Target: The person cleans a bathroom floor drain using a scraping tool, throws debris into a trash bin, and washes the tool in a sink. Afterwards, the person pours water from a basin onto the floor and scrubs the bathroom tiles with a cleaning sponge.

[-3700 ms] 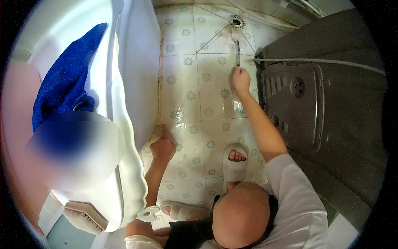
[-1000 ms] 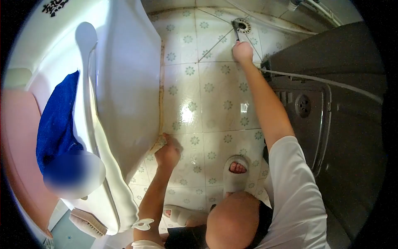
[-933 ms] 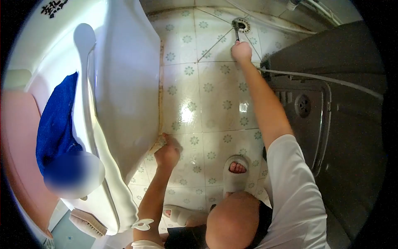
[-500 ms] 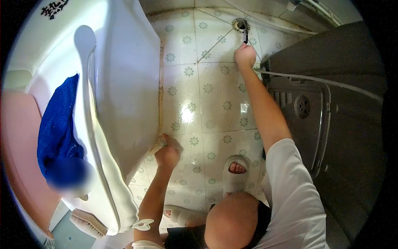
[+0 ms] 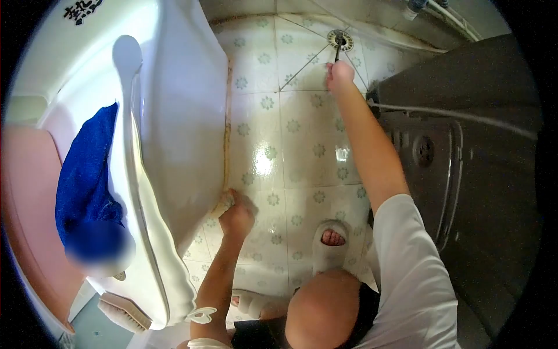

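Right hand [image 5: 342,75]: fingers closed round the near end of a slim tool [image 5: 337,54], gripping it. Tool runs away from the fingers, far end over the round floor drain [image 5: 349,43]; exact contact with the drain can't be made out. Drain sits just beyond the fingers, set in the patterned tile floor [image 5: 302,145].

Left hand [image 5: 236,220]: low, near the foot of the white tub [image 5: 183,116], well apart from the right. Fingers curled, one reaching toward the tub's bottom edge. Yellowish patch [image 5: 222,205] right beside the fingertips; can't tell if they pinch it or just touch it.

Blue towel [image 5: 87,166] lies in the tub, left of the left fingers, partly under a blur. Brush [image 5: 124,312] sits by the tub's near end, bristles and back both visible. Small white looped piece [image 5: 201,315] shows next to the left forearm.

Dark panel [image 5: 494,174] is right of the right fingers, pale hose [image 5: 459,111] across it. Knee [image 5: 322,308] and light slipper [image 5: 329,256] are on the near side of both hands.
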Tool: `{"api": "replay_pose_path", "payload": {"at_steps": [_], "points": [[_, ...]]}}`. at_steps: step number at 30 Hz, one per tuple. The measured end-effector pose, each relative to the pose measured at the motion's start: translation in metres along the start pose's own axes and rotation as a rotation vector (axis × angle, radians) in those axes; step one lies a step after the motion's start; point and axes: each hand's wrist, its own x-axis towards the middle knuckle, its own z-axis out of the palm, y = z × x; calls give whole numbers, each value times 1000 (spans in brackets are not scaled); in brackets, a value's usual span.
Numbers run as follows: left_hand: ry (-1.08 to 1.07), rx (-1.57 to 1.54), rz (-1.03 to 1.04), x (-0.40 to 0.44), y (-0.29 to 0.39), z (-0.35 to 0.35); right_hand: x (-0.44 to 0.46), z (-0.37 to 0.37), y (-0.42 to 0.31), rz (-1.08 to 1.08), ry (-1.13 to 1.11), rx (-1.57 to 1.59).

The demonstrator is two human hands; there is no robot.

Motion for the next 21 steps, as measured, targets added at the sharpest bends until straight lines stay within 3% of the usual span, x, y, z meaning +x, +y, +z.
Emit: {"api": "replay_pose_path", "payload": {"at_steps": [7, 10, 13, 19, 21], "points": [[-70, 24, -26, 1, 4, -6, 5, 6, -31, 371, -366, 450], [-53, 34, -15, 0, 4, -7, 7, 5, -34, 427, -390, 529], [-19, 3, -10, 0, 4, -5, -11, 0, -24, 189, -461, 284], [-59, 21, -20, 0, 4, -7, -34, -3, -18, -91, -205, -236], [-47, 29, -19, 0, 4, -6, -42, -6, -19, -117, -246, -372]]}}
